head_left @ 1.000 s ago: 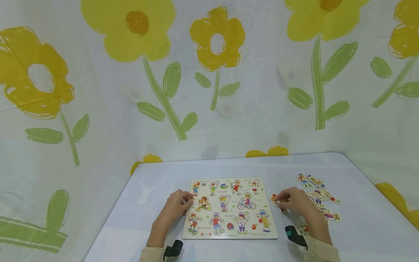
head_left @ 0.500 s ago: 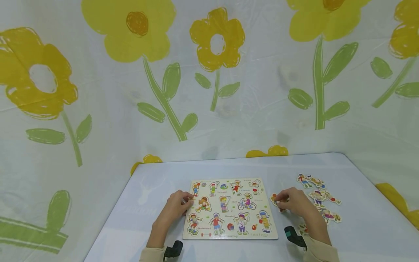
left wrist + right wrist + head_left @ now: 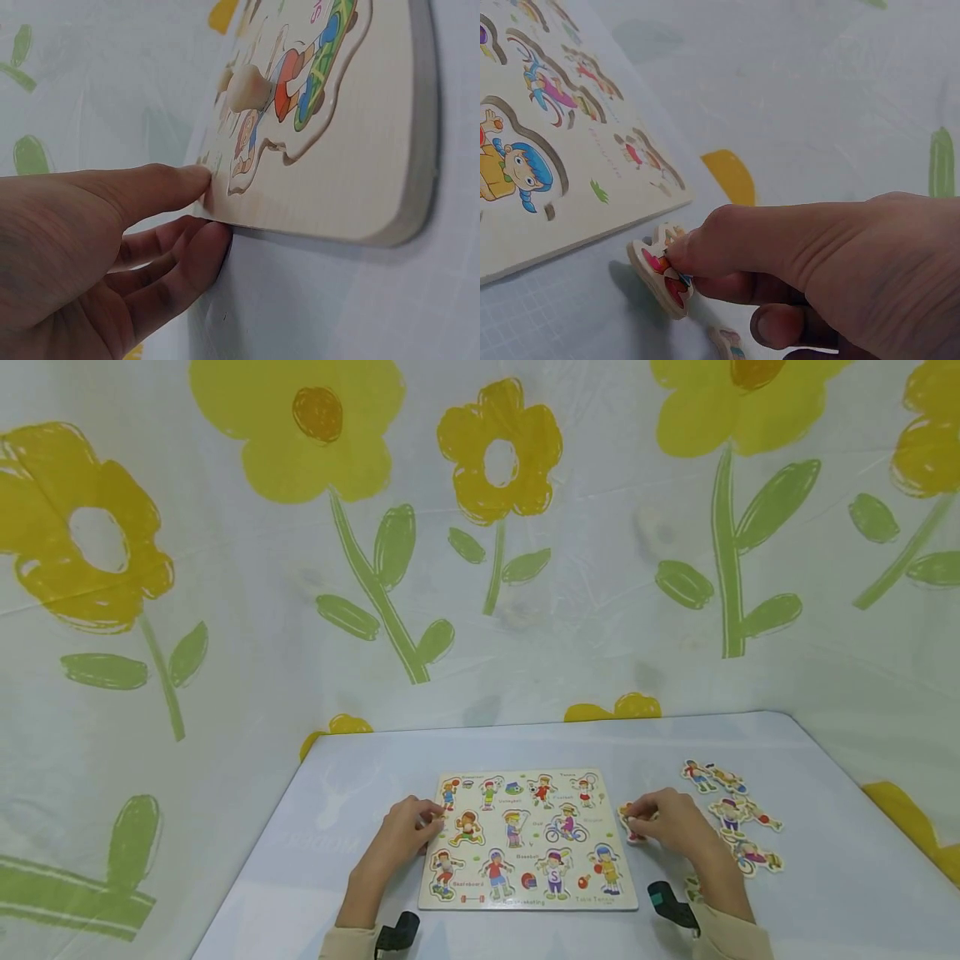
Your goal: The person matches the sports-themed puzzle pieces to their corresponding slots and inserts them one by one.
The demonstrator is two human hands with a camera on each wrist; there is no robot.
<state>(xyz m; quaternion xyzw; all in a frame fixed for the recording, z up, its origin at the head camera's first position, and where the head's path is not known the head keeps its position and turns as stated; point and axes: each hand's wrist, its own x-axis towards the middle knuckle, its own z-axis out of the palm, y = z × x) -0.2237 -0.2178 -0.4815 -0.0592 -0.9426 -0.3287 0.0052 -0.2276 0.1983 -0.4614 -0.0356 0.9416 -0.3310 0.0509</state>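
Item, puzzle board [image 3: 345, 180]: pale wood, flat on the table [image 3: 300, 877], lower centre of the head view. I recorded printed sports figures in cut recesses, and a round wooden knob [image 3: 250, 88] standing proud of its face at upper centre of the left wrist view.

Item, left hand [image 3: 405, 825]: at the board's left edge. I saw the thumb at the face's edge and curled fingers at the side, closed down to the board between them.

Item, right hand [image 3: 670, 818]: right of the board, thumb and finger closed in a pinch on a puzzle piece [image 3: 662, 279], other fingers curled inward. I found that piece tilted just beside the board's right edge, lower centre-left of the right wrist view.

Item, loose pieces [image 3: 727, 814]: a straggling, partly overlapping group at lower right of the head view; I could not make out every figure. One further piece [image 3: 693, 887] showed partly behind the right forearm [image 3: 723, 877].

Item, two black wrist cameras [image 3: 400, 932] and beige sleeves [image 3: 350, 943], bottom edge.

Item, white cloth [image 3: 592, 635] printed with yellow flowers and green stems, upper frame.
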